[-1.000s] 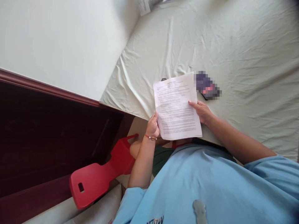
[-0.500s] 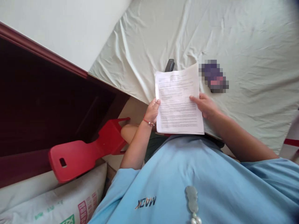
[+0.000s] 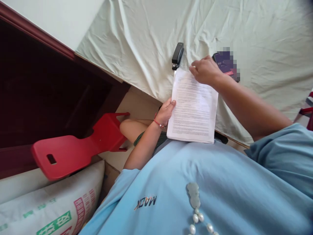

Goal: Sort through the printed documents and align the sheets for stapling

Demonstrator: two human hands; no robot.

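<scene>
A stack of printed paper sheets [image 3: 192,114] is held up in front of my shirt. My left hand [image 3: 165,112] grips its left edge, thumb on the front page and fingers behind. Above the top edge of the sheets is my right hand [image 3: 205,69], its fingers loosely bent and a little apart with nothing visible in them. It covers the upper right corner of the stack. Just left of those fingers, a black stapler [image 3: 178,55] lies on the pale cloth, its near end close to the papers' top left corner, not touched by my hand.
A phone [image 3: 226,63], partly blurred out, lies on the cloth-covered surface [image 3: 266,42] behind my right wrist. To the left are a red plastic chair [image 3: 66,153] and a dark wooden panel [image 3: 44,85]. A white printed sack [image 3: 53,199] sits at lower left.
My right hand has let go of the papers' right edge and moved up and left toward the stapler. More of the stapler shows. My left hand still holds the papers.
</scene>
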